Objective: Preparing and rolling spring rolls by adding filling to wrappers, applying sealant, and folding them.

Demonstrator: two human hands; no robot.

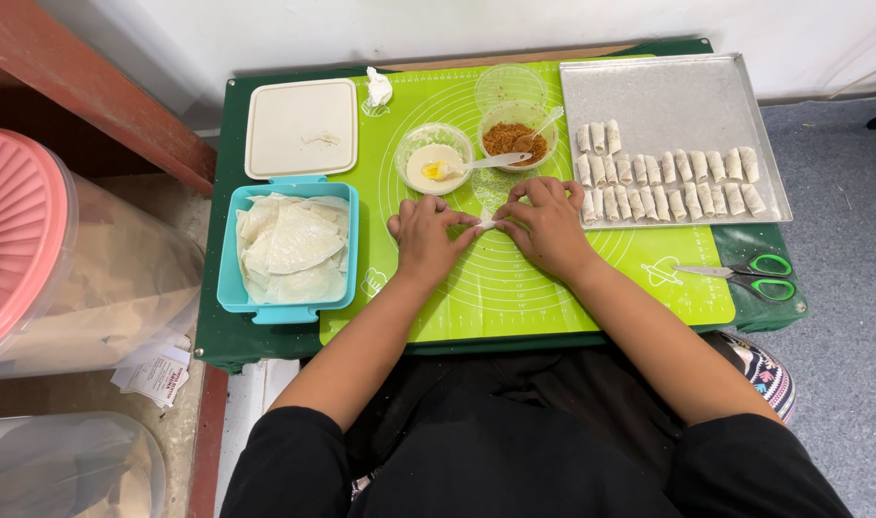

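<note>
My left hand (pixel 425 233) and my right hand (pixel 548 226) meet over the green silicone mat (pixel 514 288), fingertips pinching a small white wrapper roll (pixel 486 223) between them. The roll is mostly hidden by my fingers. Just beyond my hands stand a bowl of pale paste (pixel 434 158) with a yellow spoon and a bowl of brown filling (pixel 517 135) with a clear spoon.
A metal tray (pixel 668 91) at the right holds several finished rolls (pixel 668 177). A teal box of wrappers (pixel 289 245) lies left, its cream lid (pixel 301 128) behind. Green-handled scissors (pixel 749 275) lie at the right edge. A pink-lidded plastic bin (pixel 35 249) stands left of the table.
</note>
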